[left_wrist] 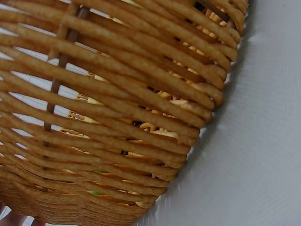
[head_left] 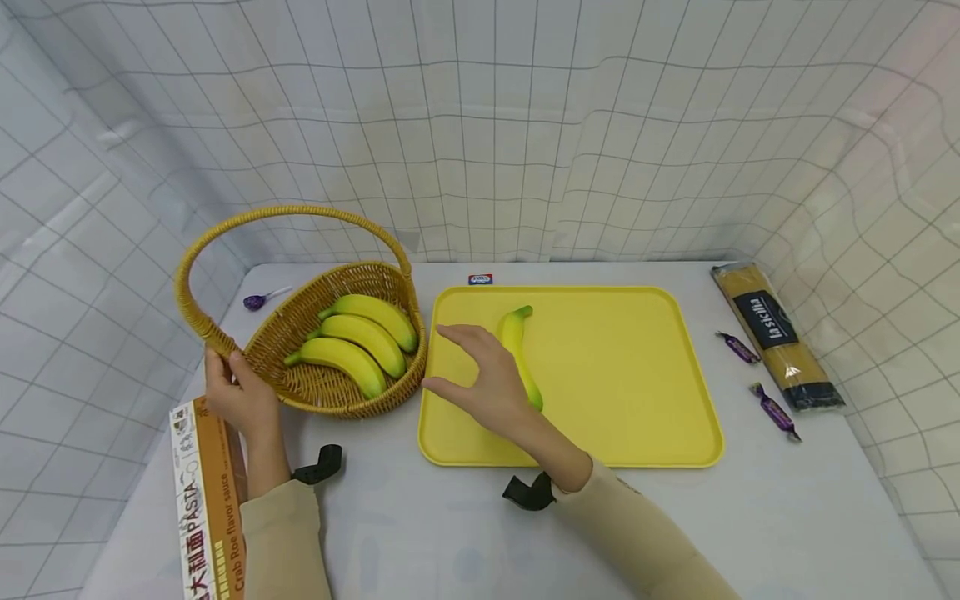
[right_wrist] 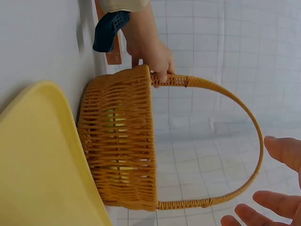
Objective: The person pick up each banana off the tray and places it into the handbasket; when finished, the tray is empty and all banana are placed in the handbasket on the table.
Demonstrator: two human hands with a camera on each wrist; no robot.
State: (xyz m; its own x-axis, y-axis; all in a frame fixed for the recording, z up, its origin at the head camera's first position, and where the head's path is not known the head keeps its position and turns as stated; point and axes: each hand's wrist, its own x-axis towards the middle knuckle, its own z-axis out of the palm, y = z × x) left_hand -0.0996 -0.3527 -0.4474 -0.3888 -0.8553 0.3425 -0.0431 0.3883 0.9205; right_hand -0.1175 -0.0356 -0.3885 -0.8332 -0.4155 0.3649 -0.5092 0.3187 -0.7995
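A wicker basket (head_left: 386, 404) with a tall arched handle (head_left: 296, 212) stands on the left, holding three bananas (head_left: 356, 337). My left hand (head_left: 247, 404) grips it at the foot of the handle, thumb on the rim side. The basket's woven wall (left_wrist: 113, 113) fills most of the left wrist view. Over the left part of a yellow tray (head_left: 615, 375), my right hand (head_left: 487, 379) hovers with thumb and fingers spread, holding nothing. One banana (head_left: 514, 333) lies on the tray, partly hidden behind that hand. In the right wrist view, spread fingers (right_wrist: 277, 202) appear beside the handle.
A pasta box (head_left: 206, 500) lies under the left forearm. Behind the basket is a purple lollipop (head_left: 255, 302); a small red-and-blue packet (head_left: 481, 279) sits behind the tray. To the right are a spaghetti pack (head_left: 776, 333) and two purple-wrapped candies (head_left: 775, 412). White gridded curtains surround the table.
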